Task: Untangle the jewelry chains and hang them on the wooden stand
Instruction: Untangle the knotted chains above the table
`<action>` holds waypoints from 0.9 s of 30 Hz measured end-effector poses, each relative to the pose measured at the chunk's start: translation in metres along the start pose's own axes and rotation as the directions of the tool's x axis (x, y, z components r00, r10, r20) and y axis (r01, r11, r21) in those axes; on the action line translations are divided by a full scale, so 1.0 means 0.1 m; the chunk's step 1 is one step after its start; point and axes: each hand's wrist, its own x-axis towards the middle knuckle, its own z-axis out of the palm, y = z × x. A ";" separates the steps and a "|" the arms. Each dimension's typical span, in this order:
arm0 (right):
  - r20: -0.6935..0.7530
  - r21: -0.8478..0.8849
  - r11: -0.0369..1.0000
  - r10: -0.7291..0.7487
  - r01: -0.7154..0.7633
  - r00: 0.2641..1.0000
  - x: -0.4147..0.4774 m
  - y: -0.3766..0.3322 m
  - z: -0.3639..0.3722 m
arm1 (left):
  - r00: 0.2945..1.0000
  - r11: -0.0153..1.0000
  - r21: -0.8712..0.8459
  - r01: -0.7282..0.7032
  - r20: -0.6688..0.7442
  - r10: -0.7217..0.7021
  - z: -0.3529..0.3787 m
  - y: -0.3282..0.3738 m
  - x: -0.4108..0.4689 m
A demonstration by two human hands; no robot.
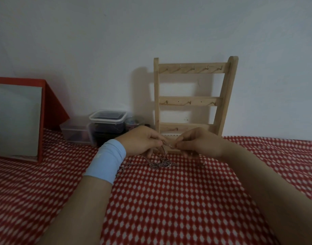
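Note:
A knot of thin silver jewelry chains (pixel 160 163) lies on the red cloth just in front of my hands. My left hand (pixel 143 141), with a light blue band on its wrist, pinches one strand that rises from the knot. My right hand (pixel 199 143) pinches the same strand a little to the right, so a short length stretches between my fingertips. The wooden stand (pixel 192 101) leans against the wall right behind my hands. Its three rails carry small hooks, and no chain hangs on any hook that I can see.
Clear plastic boxes (pixel 105 124) with dark contents stand left of the stand. A red-framed mirror (pixel 19 119) is propped at the far left. The red cloth with white dots (pixel 169 200) covers the whole surface.

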 end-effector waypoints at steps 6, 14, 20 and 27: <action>-0.083 0.025 0.993 -0.113 0.115 0.990 0.06 0.01 0.18 | 0.999 0.997 -0.078 -0.020 0.039 0.023 0.04 0.05 -0.01; -0.252 0.055 0.963 -0.241 0.263 0.937 0.09 0.01 0.34 | 1.000 0.995 -0.096 -0.001 0.006 0.002 0.01 0.10 -0.04; -0.315 0.071 0.962 -0.230 0.265 0.921 0.07 -0.03 0.37 | 0.999 0.997 -0.071 0.022 -0.033 -0.024 -0.02 0.05 -0.03; -0.375 -0.120 0.960 -0.281 0.255 0.883 0.10 0.00 0.40 | 0.988 0.992 -0.128 -0.011 -0.156 -0.009 0.02 0.05 -0.01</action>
